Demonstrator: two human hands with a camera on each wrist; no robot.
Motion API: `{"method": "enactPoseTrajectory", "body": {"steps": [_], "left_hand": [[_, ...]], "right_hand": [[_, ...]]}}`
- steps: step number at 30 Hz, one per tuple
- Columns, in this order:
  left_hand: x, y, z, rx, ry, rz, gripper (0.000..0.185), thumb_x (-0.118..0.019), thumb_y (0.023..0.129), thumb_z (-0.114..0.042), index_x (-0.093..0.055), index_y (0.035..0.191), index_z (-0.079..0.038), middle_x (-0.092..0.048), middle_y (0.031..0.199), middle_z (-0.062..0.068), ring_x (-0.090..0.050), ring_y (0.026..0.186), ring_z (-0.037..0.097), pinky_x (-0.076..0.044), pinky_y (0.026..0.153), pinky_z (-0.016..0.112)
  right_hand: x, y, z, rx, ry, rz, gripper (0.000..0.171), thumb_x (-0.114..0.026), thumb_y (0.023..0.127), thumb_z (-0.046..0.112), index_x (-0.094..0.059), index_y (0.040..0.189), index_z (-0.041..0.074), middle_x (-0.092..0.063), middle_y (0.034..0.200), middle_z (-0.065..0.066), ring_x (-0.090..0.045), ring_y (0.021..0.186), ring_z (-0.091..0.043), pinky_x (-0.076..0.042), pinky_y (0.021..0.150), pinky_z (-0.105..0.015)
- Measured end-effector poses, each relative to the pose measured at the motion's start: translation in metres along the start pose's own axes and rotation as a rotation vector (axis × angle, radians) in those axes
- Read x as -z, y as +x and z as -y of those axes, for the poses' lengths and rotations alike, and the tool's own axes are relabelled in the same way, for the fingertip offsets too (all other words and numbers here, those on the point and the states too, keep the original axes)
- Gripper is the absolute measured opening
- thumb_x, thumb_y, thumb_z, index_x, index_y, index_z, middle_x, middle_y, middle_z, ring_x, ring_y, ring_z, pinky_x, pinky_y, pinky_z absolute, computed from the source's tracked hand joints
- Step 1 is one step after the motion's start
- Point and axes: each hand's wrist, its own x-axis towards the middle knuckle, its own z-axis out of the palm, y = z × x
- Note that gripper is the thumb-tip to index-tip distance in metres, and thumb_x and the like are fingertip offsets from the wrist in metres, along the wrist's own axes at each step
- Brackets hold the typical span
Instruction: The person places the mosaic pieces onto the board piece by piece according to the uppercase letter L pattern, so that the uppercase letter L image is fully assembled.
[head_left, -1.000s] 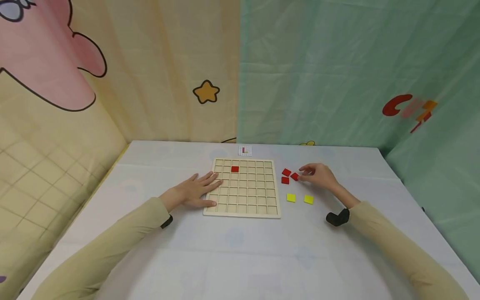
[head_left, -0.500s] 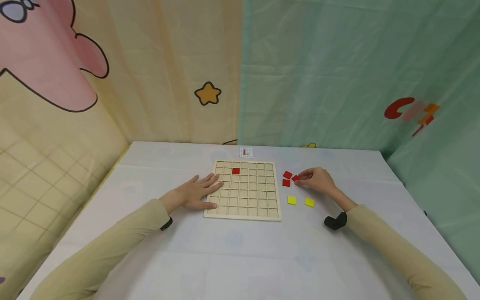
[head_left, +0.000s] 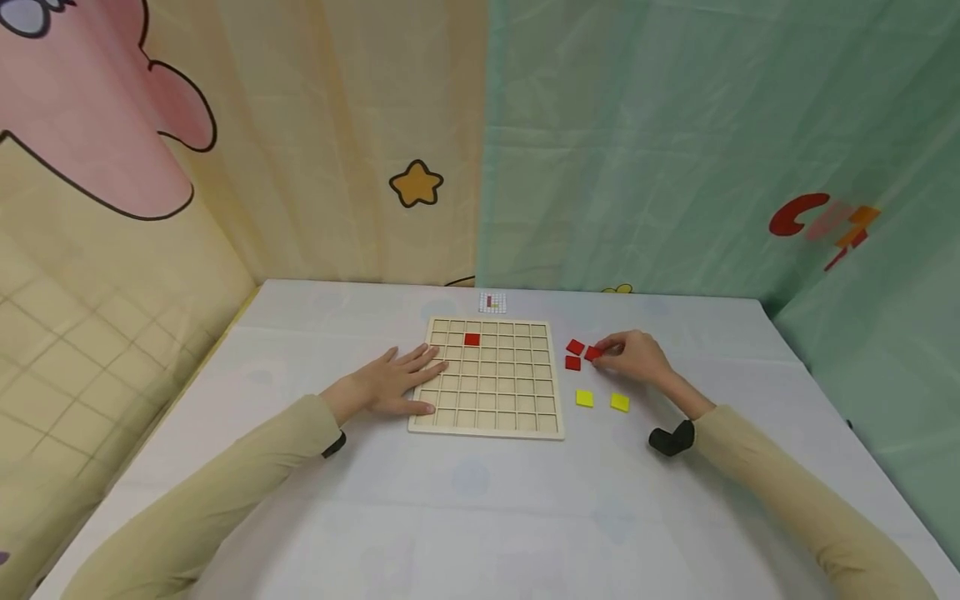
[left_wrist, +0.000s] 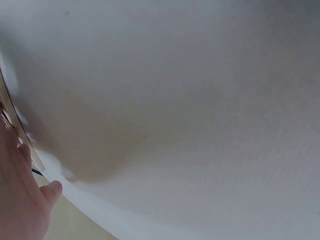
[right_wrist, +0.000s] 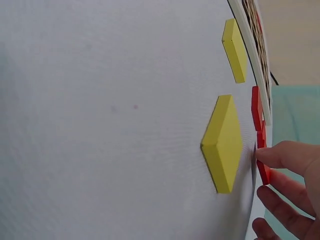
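My left hand lies flat with spread fingers on the left edge of a wooden grid board. A red square tile sits in one cell of the board's upper part. Right of the board, my right hand pinches a red tile between thumb and fingers; in the right wrist view this red tile is tilted, with a shadow beside it. Two more red tiles, an upper one and a lower one, lie just left of it.
Two yellow tiles, a left one and a right one, lie nearer the front, right of the board. A small card with a printed grid lies behind the board. Patterned curtains hang behind the white table.
My right hand has moved slightly left, and its thumb and fingers have closed on the nearest red tile. The left hand stays on the board.
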Motion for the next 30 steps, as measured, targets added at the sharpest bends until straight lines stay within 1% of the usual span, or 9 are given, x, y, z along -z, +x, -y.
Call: {"method": "enactPoseTrajectory", "body": {"steps": [4,8,12,18,30], "left_hand": [[0.001,0.001,0.0,0.002,0.012,-0.001,0.082,-0.042,0.093,-0.064,-0.014,0.156,-0.021,-0.004,0.163,0.01,-0.004,0.151,0.03,-0.009,0.115,0.064],[0.002,0.0,0.0,0.005,0.035,0.004,0.082,-0.042,0.093,-0.064,-0.013,0.156,-0.021,-0.004,0.163,0.009,-0.004,0.151,0.03,-0.009,0.116,0.063],[0.001,-0.001,0.0,0.004,0.034,0.009,0.081,-0.041,0.093,-0.064,-0.013,0.156,-0.021,-0.003,0.163,0.009,-0.003,0.151,0.03,-0.009,0.116,0.063],[0.0,-0.001,0.0,0.004,0.041,-0.005,0.08,-0.041,0.093,-0.064,-0.013,0.156,-0.021,-0.004,0.163,0.009,-0.004,0.151,0.029,-0.009,0.116,0.063],[-0.001,0.0,0.001,0.0,0.031,-0.002,0.081,-0.041,0.093,-0.065,-0.013,0.156,-0.022,-0.004,0.163,0.009,-0.004,0.151,0.029,-0.008,0.115,0.064]], "right_hand": [[0.003,0.003,0.005,0.023,-0.024,-0.049,0.034,-0.072,0.083,0.028,-0.072,0.108,0.006,-0.071,0.105,-0.012,-0.056,0.095,-0.028,-0.047,0.073,-0.032],[0.006,0.007,0.014,0.053,-0.034,-0.08,0.034,-0.073,0.082,0.03,-0.073,0.108,0.006,-0.072,0.105,-0.012,-0.057,0.095,-0.029,-0.047,0.071,-0.032],[0.005,0.009,0.024,0.077,-0.04,-0.077,0.034,-0.073,0.082,0.029,-0.073,0.107,0.007,-0.073,0.103,-0.012,-0.058,0.093,-0.028,-0.046,0.069,-0.03],[0.0,0.014,0.04,0.102,-0.019,-0.063,0.034,-0.073,0.083,0.029,-0.073,0.109,0.007,-0.073,0.105,-0.012,-0.058,0.094,-0.028,-0.046,0.07,-0.029],[-0.013,0.023,0.07,0.161,0.004,-0.085,0.033,-0.075,0.08,0.029,-0.074,0.107,0.01,-0.073,0.105,-0.01,-0.061,0.093,-0.028,-0.048,0.067,-0.03]]}}
